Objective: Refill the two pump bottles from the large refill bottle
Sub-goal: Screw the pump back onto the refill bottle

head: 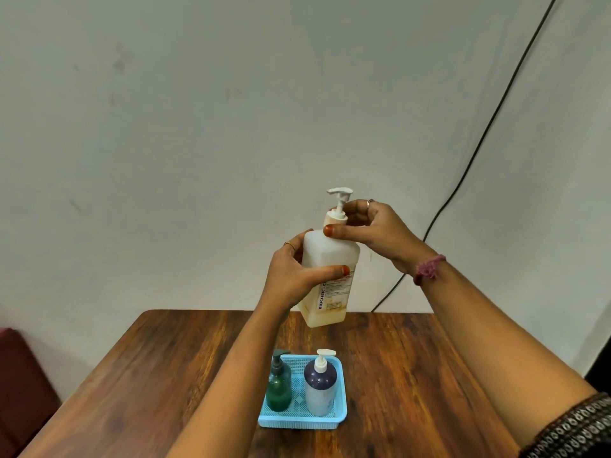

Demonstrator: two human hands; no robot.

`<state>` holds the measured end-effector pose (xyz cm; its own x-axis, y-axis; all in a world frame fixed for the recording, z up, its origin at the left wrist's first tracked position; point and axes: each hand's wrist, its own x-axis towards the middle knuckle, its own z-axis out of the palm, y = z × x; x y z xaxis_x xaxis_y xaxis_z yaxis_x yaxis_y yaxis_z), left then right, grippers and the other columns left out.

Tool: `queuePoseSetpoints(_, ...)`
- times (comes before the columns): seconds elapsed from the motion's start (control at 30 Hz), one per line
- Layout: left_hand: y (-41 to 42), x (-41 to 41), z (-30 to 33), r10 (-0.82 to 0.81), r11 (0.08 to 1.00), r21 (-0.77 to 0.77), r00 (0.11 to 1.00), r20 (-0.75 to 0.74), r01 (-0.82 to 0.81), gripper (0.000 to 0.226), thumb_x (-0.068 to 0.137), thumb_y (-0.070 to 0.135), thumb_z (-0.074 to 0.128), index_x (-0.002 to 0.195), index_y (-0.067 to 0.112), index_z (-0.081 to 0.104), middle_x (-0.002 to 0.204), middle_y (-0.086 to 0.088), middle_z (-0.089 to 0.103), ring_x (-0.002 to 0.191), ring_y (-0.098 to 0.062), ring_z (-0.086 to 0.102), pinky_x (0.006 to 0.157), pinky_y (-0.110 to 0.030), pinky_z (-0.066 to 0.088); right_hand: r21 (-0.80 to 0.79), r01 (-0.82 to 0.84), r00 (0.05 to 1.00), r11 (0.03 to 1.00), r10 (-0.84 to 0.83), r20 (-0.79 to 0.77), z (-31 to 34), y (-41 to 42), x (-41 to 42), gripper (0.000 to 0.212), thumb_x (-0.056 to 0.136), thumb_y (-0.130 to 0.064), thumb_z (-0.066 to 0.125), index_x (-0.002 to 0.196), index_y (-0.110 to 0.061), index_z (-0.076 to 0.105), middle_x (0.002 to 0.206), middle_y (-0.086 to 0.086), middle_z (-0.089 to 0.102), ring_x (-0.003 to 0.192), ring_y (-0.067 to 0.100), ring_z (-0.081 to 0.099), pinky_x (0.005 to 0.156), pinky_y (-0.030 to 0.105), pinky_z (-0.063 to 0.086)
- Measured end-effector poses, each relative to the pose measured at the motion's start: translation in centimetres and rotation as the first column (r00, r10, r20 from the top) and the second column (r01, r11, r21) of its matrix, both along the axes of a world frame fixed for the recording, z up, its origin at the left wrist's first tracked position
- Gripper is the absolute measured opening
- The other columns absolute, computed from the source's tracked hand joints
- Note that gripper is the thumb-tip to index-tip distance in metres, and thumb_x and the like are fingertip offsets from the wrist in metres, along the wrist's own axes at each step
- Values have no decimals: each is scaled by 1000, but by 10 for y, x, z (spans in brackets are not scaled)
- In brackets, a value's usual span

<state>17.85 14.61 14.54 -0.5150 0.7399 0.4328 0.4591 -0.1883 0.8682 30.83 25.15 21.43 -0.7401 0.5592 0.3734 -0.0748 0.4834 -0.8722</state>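
Note:
I hold the large refill bottle point(330, 259), a translucent white square bottle with a label and a white pump, up in the air above the table. My left hand point(294, 276) wraps its body. My right hand point(373, 233) grips the collar of its pump top. Below, a light blue mesh tray point(334, 419) carries two upright pump bottles: a small green one point(278, 385) with a dark pump on the left, and a taller one point(320, 388) with a dark blue shoulder, pale body and white pump on the right.
The tray stands on a brown wooden table point(148, 375) against a pale wall. A black cable point(489, 127) runs down the wall on the right to behind the table. A dark red seat point(16, 375) shows at the far left.

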Motion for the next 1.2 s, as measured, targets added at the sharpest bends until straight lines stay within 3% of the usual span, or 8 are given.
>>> queuePoseSetpoints(0.1, 0, -1, -3, 9, 1000, -2, 1000, 9, -9, 77, 60, 37, 86, 128, 24, 53, 112, 8, 63, 97, -8, 63, 67, -14, 54, 81, 143, 990, 986, -144, 5, -3, -3, -7, 46, 67, -34, 82, 102, -16, 59, 94, -4, 66, 88, 9, 64, 68, 18, 52)
queuePoseSetpoints(0.2, 1, -1, -5, 6, 1000, -8, 1000, 21, -6, 75, 61, 37, 86, 128, 24, 53, 112, 7, 63, 97, -10, 63, 68, -16, 55, 93, 78, 989, 993, -89, 119, 1, 1, -3, 65, 62, -47, 79, 117, -21, 56, 111, -6, 63, 104, 8, 59, 87, 25, 51)
queuePoseSetpoints(0.33, 3, -1, -5, 0, 1000, -20, 999, 38, 1, 79, 61, 36, 86, 130, 22, 52, 115, 6, 62, 100, -11, 62, 72, -19, 55, -77, -162, 983, 984, 168, 74, 3, 6, 3, 45, 81, -18, 70, 124, -20, 56, 120, -5, 65, 112, 7, 60, 94, 24, 49)
queuePoseSetpoints(0.53, 6, 0, -7, 6, 1000, -17, 999, 37, -6, 72, 61, 35, 87, 125, 24, 55, 110, 8, 63, 94, -6, 63, 65, -13, 53, -18, 122, 993, 992, -122, 8, -9, 1, -14, 45, 67, -29, 82, 103, -20, 58, 101, -1, 66, 93, 12, 65, 74, 22, 54)
queuePoseSetpoints(0.73, 10, -4, -10, 18, 999, -28, 999, 48, -17, 82, 60, 37, 87, 132, 23, 51, 114, 6, 62, 99, -11, 62, 76, -23, 56, -197, -176, 981, 964, 188, 40, -4, 16, 2, 51, 79, -14, 70, 127, -12, 54, 121, 1, 65, 112, 10, 60, 96, 26, 48)
queuePoseSetpoints(0.9, 13, 0, -7, 4, 1000, -6, 998, 67, -4, 74, 61, 32, 87, 127, 21, 55, 110, 6, 64, 94, -6, 63, 65, -13, 53, -101, 90, 996, 991, -90, 12, -11, 12, -13, 54, 65, -28, 83, 111, -13, 58, 101, -1, 67, 96, 12, 64, 78, 22, 53)
queuePoseSetpoints(1.07, 14, -1, -7, 3, 1000, -13, 997, 75, -2, 76, 60, 33, 87, 128, 22, 54, 113, 7, 63, 97, -9, 63, 70, -18, 55, -279, -185, 983, 942, 174, -61, -8, 17, -6, 50, 79, -12, 70, 126, -11, 53, 121, 2, 65, 112, 11, 60, 91, 22, 50)
queuePoseSetpoints(1.2, 18, 0, -8, 2, 1000, -8, 998, 63, -1, 76, 60, 33, 88, 127, 21, 54, 112, 6, 63, 96, -8, 63, 68, -16, 55, -239, -55, 995, 969, 33, -95, -12, 13, -14, 39, 73, -9, 77, 109, -13, 62, 101, 1, 68, 96, 16, 65, 78, 25, 54)
